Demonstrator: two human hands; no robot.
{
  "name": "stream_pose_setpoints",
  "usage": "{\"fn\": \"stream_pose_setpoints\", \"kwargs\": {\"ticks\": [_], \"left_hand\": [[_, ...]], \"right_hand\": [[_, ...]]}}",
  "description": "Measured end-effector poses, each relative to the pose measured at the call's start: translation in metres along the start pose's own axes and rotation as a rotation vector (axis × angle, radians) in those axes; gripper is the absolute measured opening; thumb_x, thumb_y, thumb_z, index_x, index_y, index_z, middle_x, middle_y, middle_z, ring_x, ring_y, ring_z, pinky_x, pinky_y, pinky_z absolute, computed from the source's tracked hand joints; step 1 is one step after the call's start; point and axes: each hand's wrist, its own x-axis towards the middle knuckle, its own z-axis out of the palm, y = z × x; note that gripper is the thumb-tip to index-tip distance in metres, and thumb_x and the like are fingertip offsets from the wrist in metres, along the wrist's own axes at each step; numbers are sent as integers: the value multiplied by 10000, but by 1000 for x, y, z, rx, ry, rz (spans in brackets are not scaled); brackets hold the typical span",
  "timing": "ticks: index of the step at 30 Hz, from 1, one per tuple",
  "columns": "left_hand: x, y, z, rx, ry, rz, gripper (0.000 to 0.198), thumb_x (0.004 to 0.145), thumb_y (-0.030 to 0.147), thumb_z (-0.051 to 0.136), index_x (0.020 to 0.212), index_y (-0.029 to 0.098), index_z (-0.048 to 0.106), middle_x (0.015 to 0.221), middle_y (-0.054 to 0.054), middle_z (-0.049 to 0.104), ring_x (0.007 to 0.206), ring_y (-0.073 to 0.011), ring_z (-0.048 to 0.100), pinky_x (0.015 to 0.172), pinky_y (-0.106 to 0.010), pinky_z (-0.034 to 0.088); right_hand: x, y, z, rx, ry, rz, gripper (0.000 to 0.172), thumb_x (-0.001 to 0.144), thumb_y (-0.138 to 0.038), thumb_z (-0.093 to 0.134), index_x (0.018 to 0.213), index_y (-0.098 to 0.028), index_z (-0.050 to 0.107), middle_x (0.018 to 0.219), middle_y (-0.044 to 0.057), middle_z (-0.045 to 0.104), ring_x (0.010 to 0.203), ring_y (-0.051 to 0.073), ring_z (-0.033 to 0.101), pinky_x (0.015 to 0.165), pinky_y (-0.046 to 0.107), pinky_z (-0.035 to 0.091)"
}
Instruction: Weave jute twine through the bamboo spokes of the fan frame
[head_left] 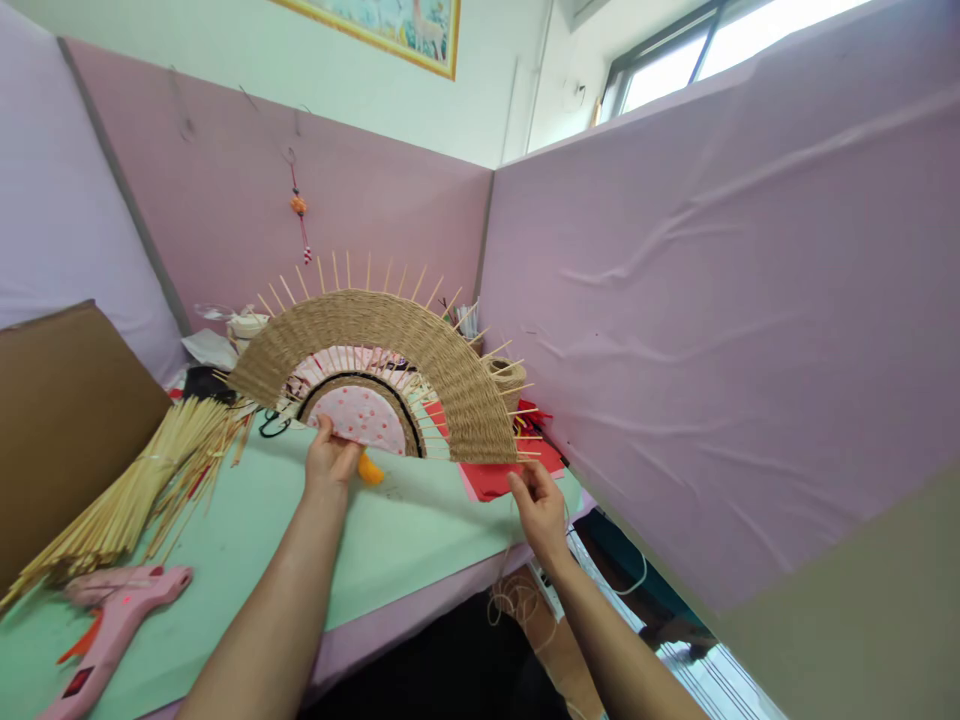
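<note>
A half-round woven fan (390, 318) stands upright in front of me, with a band of brown twine on thin wooden sticks. The stick tips poke out beyond its outer edge. At its base is a white half-disc (358, 418) with pink dots and a black rim. My left hand (332, 460) grips the fan there, thumb on the front. By the fan's lower right corner, my right hand (540, 505) is closed in a pinch on thin twine (517, 600), which hangs in loose loops below. Whether those fingers also touch the end stick is unclear.
A pink glue gun (120, 620) and a bundle of thin sticks (127, 490) lie at left beside a cardboard sheet (67, 420). Behind the fan are a twine spool (506, 375) and red sheets (487, 482). A pink partition (675, 320) rises at right.
</note>
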Motion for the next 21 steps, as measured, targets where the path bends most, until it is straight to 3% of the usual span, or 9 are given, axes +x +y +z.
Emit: {"fn": "stream_pose_setpoints", "kwargs": {"ticks": [3,7,10,17,21], "left_hand": [[-3,-1,1,-14,-10,-16,325,945,333,414,1155,218,633,966,-77,735,911,-150,677,947,-342,476],[-6,-5,1,2,51,-15,323,961,303,376,1152,223,624,907,-55,738,782,-125,679,881,-304,499],[-5,-10,-1,14,90,-29,337,969,277,341,1176,223,602,872,-45,733,733,-118,675,835,-279,509],[-9,-22,-7,148,106,-181,340,960,259,327,1170,177,581,848,-77,715,682,-156,681,737,-303,545],[-19,-13,-16,280,93,-212,283,900,116,416,1128,127,583,837,-108,703,649,-163,670,700,-291,544]], "right_hand": [[0,-5,13,126,6,56,318,823,-442,580,952,-152,598,538,-67,352,505,102,326,465,217,313],[0,-13,28,170,69,66,344,818,-475,573,655,-180,502,547,-51,337,518,92,301,470,219,295],[-2,-18,34,156,102,58,420,811,-467,584,558,-206,374,528,-56,296,506,86,272,466,224,272],[-2,-32,32,64,156,-142,307,861,-372,545,625,-200,451,562,-49,367,518,97,324,497,230,290],[2,-39,29,15,122,-248,306,864,-318,553,612,-201,427,546,-60,347,497,92,312,488,230,269]]}}
